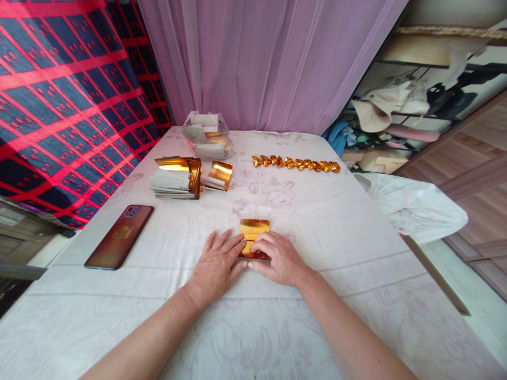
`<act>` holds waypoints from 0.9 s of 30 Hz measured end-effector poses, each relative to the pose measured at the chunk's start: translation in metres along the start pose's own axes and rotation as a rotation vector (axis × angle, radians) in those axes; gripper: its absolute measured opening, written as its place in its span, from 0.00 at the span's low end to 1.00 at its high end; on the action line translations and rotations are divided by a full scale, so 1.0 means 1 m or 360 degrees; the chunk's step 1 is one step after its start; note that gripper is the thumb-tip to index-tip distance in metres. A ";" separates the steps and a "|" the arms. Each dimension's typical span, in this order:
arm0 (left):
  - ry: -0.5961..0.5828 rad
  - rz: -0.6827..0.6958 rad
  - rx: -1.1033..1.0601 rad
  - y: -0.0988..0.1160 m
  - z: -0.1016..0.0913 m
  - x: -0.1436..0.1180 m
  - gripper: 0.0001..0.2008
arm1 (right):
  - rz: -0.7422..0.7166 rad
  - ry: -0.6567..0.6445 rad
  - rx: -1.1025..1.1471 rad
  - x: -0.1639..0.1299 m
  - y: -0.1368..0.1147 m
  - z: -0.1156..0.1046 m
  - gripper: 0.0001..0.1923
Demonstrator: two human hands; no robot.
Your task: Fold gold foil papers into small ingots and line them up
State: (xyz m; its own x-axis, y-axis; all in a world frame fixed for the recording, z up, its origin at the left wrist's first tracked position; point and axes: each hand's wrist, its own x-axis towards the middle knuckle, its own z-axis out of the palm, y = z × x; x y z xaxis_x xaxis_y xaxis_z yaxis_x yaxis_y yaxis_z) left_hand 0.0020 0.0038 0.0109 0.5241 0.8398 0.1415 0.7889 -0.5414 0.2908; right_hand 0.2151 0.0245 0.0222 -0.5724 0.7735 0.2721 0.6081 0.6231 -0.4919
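While pressing flat on the white flowered cloth (277,316), both hands together on a shiny gold foil sheet (254,230), square and smooth: left hand (217,266) and right hand (278,257) covering its near edge. Farther back, curled foil stack (176,177), folded gold chain (296,163). Glossy phone (120,235) at left.
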 end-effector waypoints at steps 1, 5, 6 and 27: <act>0.0001 -0.0003 -0.0002 0.000 0.000 0.000 0.22 | -0.0008 -0.0002 0.0013 0.000 0.000 0.000 0.08; -0.0011 -0.0012 -0.0007 0.000 -0.001 0.000 0.22 | -0.0062 0.0036 0.0086 0.000 0.002 -0.001 0.10; -0.0021 -0.0012 -0.0006 0.000 -0.001 0.000 0.22 | -0.0069 0.0051 0.0092 0.000 0.002 -0.001 0.11; -0.0005 -0.0005 -0.0017 0.000 0.000 0.000 0.23 | 0.0055 0.0048 -0.0044 0.000 -0.003 0.005 0.14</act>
State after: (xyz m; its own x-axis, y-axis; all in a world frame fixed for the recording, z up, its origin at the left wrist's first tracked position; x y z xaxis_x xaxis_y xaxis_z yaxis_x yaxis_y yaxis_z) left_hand 0.0016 0.0038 0.0108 0.5228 0.8413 0.1376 0.7869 -0.5384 0.3016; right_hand 0.2105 0.0225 0.0195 -0.5341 0.7976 0.2804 0.6426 0.5985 -0.4784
